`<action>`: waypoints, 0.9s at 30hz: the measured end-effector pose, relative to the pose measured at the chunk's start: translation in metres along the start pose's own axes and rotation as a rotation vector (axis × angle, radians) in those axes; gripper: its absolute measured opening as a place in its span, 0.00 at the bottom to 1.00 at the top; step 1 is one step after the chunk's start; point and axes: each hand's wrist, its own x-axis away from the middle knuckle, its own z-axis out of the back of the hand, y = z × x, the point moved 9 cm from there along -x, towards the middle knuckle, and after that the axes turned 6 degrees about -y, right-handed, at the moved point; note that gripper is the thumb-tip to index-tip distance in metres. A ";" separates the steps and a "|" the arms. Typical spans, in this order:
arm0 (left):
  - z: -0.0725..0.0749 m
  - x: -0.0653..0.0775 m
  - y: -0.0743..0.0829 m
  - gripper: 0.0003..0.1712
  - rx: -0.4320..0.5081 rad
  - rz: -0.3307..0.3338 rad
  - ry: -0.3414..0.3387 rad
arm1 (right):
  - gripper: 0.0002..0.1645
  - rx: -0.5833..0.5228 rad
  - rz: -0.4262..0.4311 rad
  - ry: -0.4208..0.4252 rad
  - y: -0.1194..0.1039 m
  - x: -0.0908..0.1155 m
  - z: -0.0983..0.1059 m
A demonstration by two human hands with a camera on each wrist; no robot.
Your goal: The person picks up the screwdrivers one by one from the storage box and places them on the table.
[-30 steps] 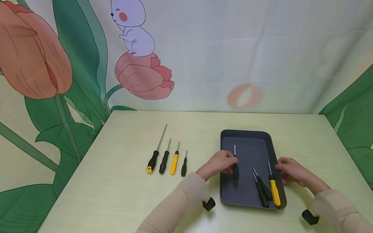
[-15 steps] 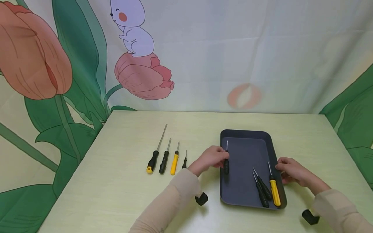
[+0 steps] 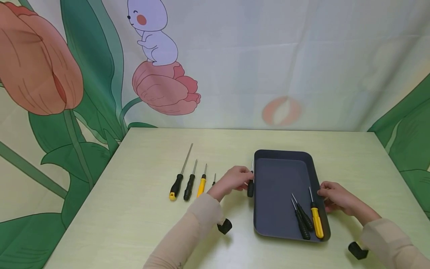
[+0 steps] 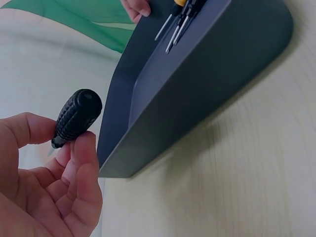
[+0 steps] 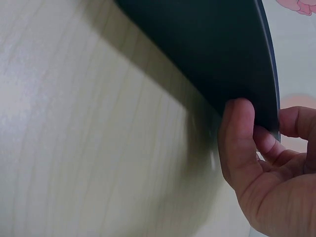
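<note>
My left hand (image 3: 235, 178) pinches a small black screwdriver (image 4: 78, 116) between thumb and fingers, just outside the left wall of the dark grey tray (image 3: 279, 201). Its ridged handle faces the left wrist camera, and the shaft points away. At the tray's right side, my right hand (image 3: 337, 197) grips the rim, thumb over the edge and fingers against the outer wall (image 5: 207, 54). Inside the tray lie two black screwdrivers (image 3: 300, 220), close together, and a yellow screwdriver (image 3: 317, 222) along the right wall.
Left of the tray, screwdrivers lie in a row on the pale wooden table (image 3: 127, 209): a long black one with a yellow end (image 3: 176, 186), a black one (image 3: 189, 186), a yellow one (image 3: 202, 184) and a small one (image 3: 214, 182) partly hidden by my left forearm.
My left hand has carried the small black screwdriver leftward from over the tray, past its left wall. My right hand and the tray have stayed in place.
</note>
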 end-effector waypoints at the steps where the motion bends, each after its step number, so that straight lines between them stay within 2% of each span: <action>1: 0.001 0.000 -0.001 0.11 0.000 0.000 0.000 | 0.06 0.001 0.000 0.000 0.000 0.000 0.000; 14: 0.017 0.003 -0.015 0.10 -0.008 0.014 0.004 | 0.06 0.004 -0.001 0.002 0.002 -0.001 0.001; 27: 0.027 0.006 -0.030 0.11 -0.059 0.046 0.011 | 0.07 0.003 0.001 -0.001 0.002 -0.002 0.001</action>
